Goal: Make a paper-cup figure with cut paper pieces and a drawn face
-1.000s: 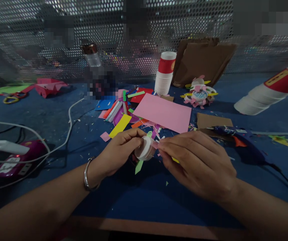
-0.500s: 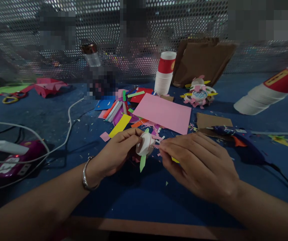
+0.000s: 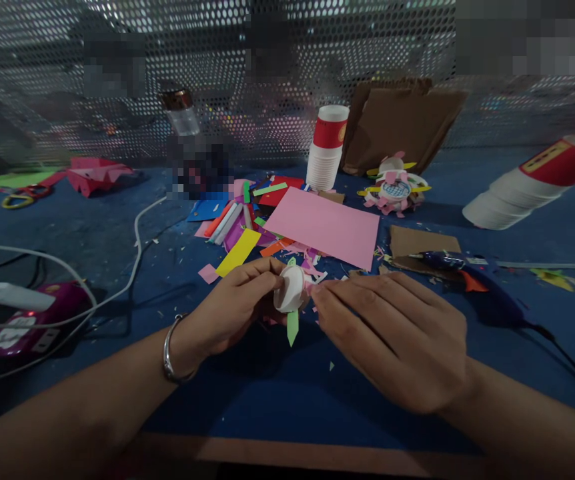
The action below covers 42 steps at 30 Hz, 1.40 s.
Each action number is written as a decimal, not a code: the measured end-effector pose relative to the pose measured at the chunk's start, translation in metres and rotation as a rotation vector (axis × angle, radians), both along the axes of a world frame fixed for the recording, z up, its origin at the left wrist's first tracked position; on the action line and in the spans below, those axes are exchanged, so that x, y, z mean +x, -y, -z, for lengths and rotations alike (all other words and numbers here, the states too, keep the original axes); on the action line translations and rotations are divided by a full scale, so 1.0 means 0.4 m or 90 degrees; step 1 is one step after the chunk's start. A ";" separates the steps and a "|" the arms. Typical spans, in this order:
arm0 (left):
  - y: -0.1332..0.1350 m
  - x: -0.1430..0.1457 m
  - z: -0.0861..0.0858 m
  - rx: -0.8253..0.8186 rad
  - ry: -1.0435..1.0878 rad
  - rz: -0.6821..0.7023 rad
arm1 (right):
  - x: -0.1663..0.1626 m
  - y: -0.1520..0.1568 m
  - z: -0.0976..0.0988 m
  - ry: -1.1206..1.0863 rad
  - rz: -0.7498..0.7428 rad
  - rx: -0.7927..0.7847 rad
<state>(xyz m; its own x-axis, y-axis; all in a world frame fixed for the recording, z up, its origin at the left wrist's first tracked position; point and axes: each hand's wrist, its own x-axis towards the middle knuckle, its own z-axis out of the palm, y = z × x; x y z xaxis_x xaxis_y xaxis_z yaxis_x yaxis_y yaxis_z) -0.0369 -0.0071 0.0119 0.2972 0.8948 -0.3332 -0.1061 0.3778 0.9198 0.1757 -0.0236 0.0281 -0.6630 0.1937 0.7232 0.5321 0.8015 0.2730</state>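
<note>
Between finger and thumb, my left hand (image 3: pixel 240 300) grips a small white paper cup piece (image 3: pixel 290 289), its round end tilted toward me. A green pointed paper strip (image 3: pixel 293 328) sticks out below it, and a bit of green shows at its top. Pink paper (image 3: pixel 308 283) shows at its right edge, where the closed fingertips of my right hand (image 3: pixel 392 333) pinch; they hide most of what they hold. Beyond both hands lies a sheet of pink paper (image 3: pixel 325 225), with a yellow paper strip (image 3: pixel 239 253) to its left.
A glue gun (image 3: pixel 477 280) lies at right by a cardboard piece (image 3: pixel 417 243). Stacked paper cups (image 3: pixel 323 160) stand behind; another stack (image 3: pixel 522 183) leans at right. A decorated paper craft (image 3: pixel 396 189) sits near them. Scissors (image 3: pixel 20 198) and a purple power strip (image 3: pixel 27 320) are at left.
The cup piece has turned slightly, and its lower green strip has swung to the right. My right hand has rolled a little, its fingertips still at the cup's right edge.
</note>
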 end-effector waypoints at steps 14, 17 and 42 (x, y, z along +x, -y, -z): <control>0.004 0.004 -0.006 -0.011 0.028 -0.022 | -0.008 0.000 0.002 0.005 0.021 0.023; 0.004 0.001 -0.004 -0.006 0.031 -0.037 | -0.010 -0.003 0.004 -0.025 0.016 -0.020; -0.001 -0.020 0.008 0.335 -0.205 -0.005 | -0.026 -0.046 0.021 -0.425 -0.087 -0.954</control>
<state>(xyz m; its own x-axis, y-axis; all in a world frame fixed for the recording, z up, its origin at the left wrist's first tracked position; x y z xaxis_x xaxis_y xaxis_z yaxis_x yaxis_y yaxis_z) -0.0450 -0.0067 0.0089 0.2469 0.9656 0.0812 0.2075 -0.1345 0.9689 0.1653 -0.0051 0.0197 -0.4000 0.9106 0.1039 0.1380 0.1719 -0.9754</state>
